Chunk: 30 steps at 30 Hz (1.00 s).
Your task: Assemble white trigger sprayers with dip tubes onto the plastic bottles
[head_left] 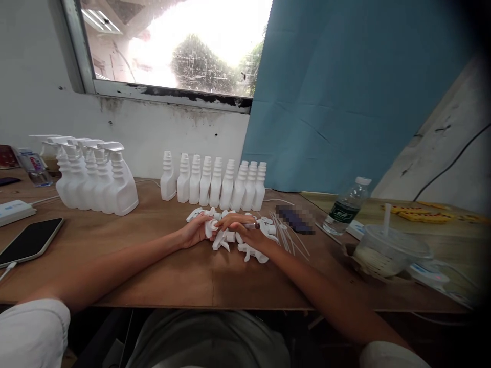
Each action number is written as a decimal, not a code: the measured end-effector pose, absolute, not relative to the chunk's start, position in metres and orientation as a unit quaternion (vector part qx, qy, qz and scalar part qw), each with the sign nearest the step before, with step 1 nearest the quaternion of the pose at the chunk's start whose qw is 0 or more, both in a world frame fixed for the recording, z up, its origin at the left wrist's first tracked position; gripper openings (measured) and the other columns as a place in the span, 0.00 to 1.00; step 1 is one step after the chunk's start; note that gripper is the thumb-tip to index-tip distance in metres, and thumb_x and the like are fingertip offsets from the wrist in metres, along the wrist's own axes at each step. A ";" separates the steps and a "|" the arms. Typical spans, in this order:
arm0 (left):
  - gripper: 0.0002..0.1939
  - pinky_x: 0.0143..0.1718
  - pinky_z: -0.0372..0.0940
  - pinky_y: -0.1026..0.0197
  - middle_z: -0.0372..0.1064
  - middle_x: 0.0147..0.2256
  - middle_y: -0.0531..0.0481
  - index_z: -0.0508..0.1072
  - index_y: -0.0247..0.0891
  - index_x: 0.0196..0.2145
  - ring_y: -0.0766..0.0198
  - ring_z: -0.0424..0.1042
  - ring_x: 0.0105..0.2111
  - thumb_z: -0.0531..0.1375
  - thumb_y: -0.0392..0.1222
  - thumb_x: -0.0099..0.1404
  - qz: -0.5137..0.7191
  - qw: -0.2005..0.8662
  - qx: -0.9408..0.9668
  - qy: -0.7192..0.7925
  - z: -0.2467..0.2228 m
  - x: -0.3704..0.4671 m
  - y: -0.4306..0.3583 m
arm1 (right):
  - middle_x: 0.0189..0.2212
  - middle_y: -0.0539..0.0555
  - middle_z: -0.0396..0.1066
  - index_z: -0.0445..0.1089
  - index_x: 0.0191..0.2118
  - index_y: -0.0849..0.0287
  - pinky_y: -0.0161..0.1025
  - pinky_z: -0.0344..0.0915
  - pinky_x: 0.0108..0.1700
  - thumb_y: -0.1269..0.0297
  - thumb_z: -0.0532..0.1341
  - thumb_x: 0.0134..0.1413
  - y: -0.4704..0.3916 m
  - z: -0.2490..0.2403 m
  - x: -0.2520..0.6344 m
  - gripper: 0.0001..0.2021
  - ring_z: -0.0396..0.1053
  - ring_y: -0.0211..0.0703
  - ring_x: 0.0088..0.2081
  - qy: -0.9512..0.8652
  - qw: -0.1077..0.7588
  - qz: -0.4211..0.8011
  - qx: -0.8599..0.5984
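My left hand (196,231) is closed around a white trigger spray head (210,228), its round collar turned toward me. Close against it, my right hand (243,229) has its fingers bent, and a short dark pen-like tool (251,225) sticks out of its grip; the tool's exact kind is unclear. Its other end is hidden by the fingers near the spray head. Loose white spray heads (253,251) lie in a pile under and around both hands. Thin white dip tubes (289,235) are scattered right of the pile.
Behind the hands stands a row of open white bottles (217,184). Bottles fitted with spray heads (120,186) stand at left, near a phone (30,241). At right are a water bottle (345,209), a plastic cup with straw (387,250) and a blurred dark object (295,219).
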State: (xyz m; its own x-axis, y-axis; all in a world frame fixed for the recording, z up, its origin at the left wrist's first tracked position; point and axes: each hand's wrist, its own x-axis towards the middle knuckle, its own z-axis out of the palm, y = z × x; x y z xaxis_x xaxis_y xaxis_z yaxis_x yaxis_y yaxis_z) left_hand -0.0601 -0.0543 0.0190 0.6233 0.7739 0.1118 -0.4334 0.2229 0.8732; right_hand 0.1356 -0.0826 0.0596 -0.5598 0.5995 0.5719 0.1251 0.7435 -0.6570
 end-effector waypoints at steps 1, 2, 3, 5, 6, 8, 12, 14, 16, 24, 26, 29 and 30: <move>0.10 0.25 0.64 0.62 0.67 0.29 0.47 0.66 0.34 0.32 0.64 0.67 0.26 0.63 0.42 0.57 0.403 0.760 0.480 0.170 0.020 -0.061 -0.055 | 0.38 0.56 0.78 0.76 0.29 0.55 0.46 0.69 0.49 0.37 0.51 0.58 -0.081 0.062 0.139 0.28 0.74 0.48 0.42 -0.819 0.434 0.297 -0.229; 0.10 0.27 0.66 0.60 0.68 0.31 0.47 0.66 0.34 0.34 0.62 0.68 0.28 0.62 0.41 0.57 0.411 0.758 0.479 0.163 0.021 -0.062 -0.056 | 0.37 0.56 0.78 0.75 0.28 0.55 0.46 0.69 0.49 0.36 0.50 0.57 -0.078 0.066 0.145 0.29 0.74 0.49 0.42 -0.803 0.450 0.305 -0.245; 0.11 0.30 0.68 0.57 0.69 0.33 0.46 0.66 0.35 0.36 0.61 0.70 0.30 0.62 0.39 0.56 0.420 0.753 0.480 0.158 0.022 -0.063 -0.056 | 0.36 0.56 0.78 0.75 0.27 0.56 0.46 0.69 0.48 0.35 0.49 0.57 -0.074 0.069 0.153 0.30 0.74 0.49 0.41 -0.789 0.463 0.303 -0.268; 0.16 0.35 0.70 0.53 0.69 0.38 0.46 0.65 0.36 0.41 0.59 0.72 0.33 0.63 0.36 0.54 0.445 0.729 0.493 0.166 0.027 -0.069 -0.055 | 0.33 0.57 0.78 0.74 0.25 0.57 0.45 0.69 0.46 0.33 0.49 0.55 -0.060 0.075 0.175 0.32 0.75 0.49 0.38 -0.766 0.485 0.268 -0.326; 0.20 0.36 0.71 0.51 0.69 0.39 0.47 0.64 0.37 0.44 0.58 0.72 0.34 0.63 0.35 0.54 0.453 0.711 0.506 0.180 0.029 -0.073 -0.054 | 0.32 0.57 0.77 0.73 0.24 0.57 0.44 0.69 0.45 0.34 0.50 0.55 -0.051 0.077 0.188 0.32 0.75 0.49 0.37 -0.755 0.494 0.240 -0.358; 0.28 0.38 0.71 0.50 0.68 0.41 0.47 0.61 0.38 0.51 0.58 0.73 0.35 0.65 0.35 0.54 0.446 0.669 0.551 0.222 0.034 -0.082 -0.052 | 0.26 0.58 0.76 0.71 0.19 0.58 0.41 0.68 0.40 0.35 0.54 0.53 -0.032 0.076 0.215 0.31 0.73 0.47 0.32 -0.725 0.520 0.206 -0.402; 0.42 0.37 0.69 0.55 0.68 0.41 0.47 0.50 0.38 0.62 0.60 0.73 0.33 0.67 0.41 0.56 0.377 0.579 0.663 0.288 0.038 -0.099 -0.046 | 0.18 0.58 0.72 0.70 0.16 0.61 0.35 0.61 0.25 0.33 0.54 0.50 -0.002 0.061 0.249 0.33 0.69 0.39 0.20 -0.653 0.545 0.234 -0.471; 0.42 0.35 0.67 0.60 0.68 0.37 0.49 0.50 0.37 0.64 0.62 0.71 0.32 0.66 0.44 0.58 0.356 0.516 0.717 0.306 0.035 -0.104 -0.045 | 0.19 0.59 0.74 0.71 0.18 0.62 0.34 0.58 0.22 0.33 0.56 0.49 0.004 0.054 0.254 0.33 0.68 0.38 0.18 -0.639 0.543 0.259 -0.479; 0.40 0.32 0.63 0.65 0.68 0.33 0.52 0.54 0.38 0.64 0.64 0.68 0.31 0.65 0.45 0.59 0.339 0.446 0.766 0.316 0.032 -0.106 -0.046 | 0.20 0.60 0.74 0.71 0.18 0.63 0.34 0.57 0.20 0.32 0.56 0.47 0.006 0.052 0.256 0.33 0.67 0.38 0.16 -0.624 0.548 0.274 -0.485; 0.31 0.30 0.56 0.66 0.66 0.27 0.53 0.65 0.40 0.60 0.64 0.62 0.26 0.62 0.49 0.61 0.334 0.290 0.831 0.338 0.026 -0.102 -0.051 | 0.17 0.60 0.73 0.68 0.17 0.59 0.35 0.55 0.16 0.32 0.56 0.46 0.012 0.051 0.267 0.32 0.65 0.38 0.13 -0.576 0.572 0.293 -0.505; 0.30 0.33 0.58 0.64 0.68 0.29 0.51 0.65 0.40 0.60 0.61 0.65 0.29 0.61 0.50 0.62 0.337 0.263 0.836 0.343 0.026 -0.103 -0.051 | 0.18 0.61 0.74 0.69 0.17 0.60 0.35 0.56 0.15 0.32 0.56 0.46 0.014 0.048 0.268 0.32 0.65 0.38 0.13 -0.574 0.569 0.303 -0.506; 0.29 0.40 0.60 0.61 0.71 0.35 0.46 0.65 0.41 0.61 0.55 0.69 0.36 0.59 0.51 0.63 0.330 0.225 0.846 0.354 0.025 -0.104 -0.051 | 0.22 0.63 0.76 0.70 0.19 0.62 0.35 0.55 0.14 0.33 0.57 0.46 0.015 0.046 0.268 0.32 0.65 0.38 0.12 -0.572 0.563 0.318 -0.505; 0.28 0.42 0.60 0.60 0.71 0.37 0.45 0.66 0.41 0.60 0.54 0.69 0.38 0.59 0.51 0.64 0.326 0.208 0.850 0.357 0.024 -0.104 -0.051 | 0.22 0.63 0.77 0.71 0.19 0.62 0.35 0.54 0.14 0.33 0.57 0.46 0.014 0.046 0.268 0.32 0.64 0.37 0.12 -0.571 0.562 0.321 -0.506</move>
State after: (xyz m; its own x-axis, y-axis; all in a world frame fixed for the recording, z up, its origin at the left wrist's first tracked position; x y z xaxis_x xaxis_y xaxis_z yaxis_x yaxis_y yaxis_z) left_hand -0.1036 -0.0515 0.0242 0.5327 0.7430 0.4053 0.4725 -0.6584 0.5859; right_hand 0.2676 0.0144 0.0462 0.1433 0.9376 0.3169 0.2170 0.2827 -0.9344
